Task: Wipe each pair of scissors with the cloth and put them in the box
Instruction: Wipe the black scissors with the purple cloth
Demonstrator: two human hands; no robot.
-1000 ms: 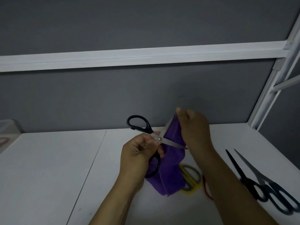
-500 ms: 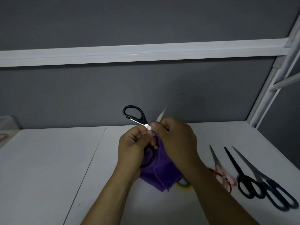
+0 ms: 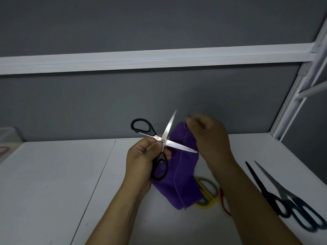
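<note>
Both scissors blades now bare, right hand pulling cloth aside

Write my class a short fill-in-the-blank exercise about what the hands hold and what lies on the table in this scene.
1. The left hand holds scissors with ____ handles.
2. Their blades stand ____.
3. The right hand holds a ____ cloth.
4. Two dark pairs lie on the table on the person's ____ side.

Missing words: black; open; purple; right.
</note>
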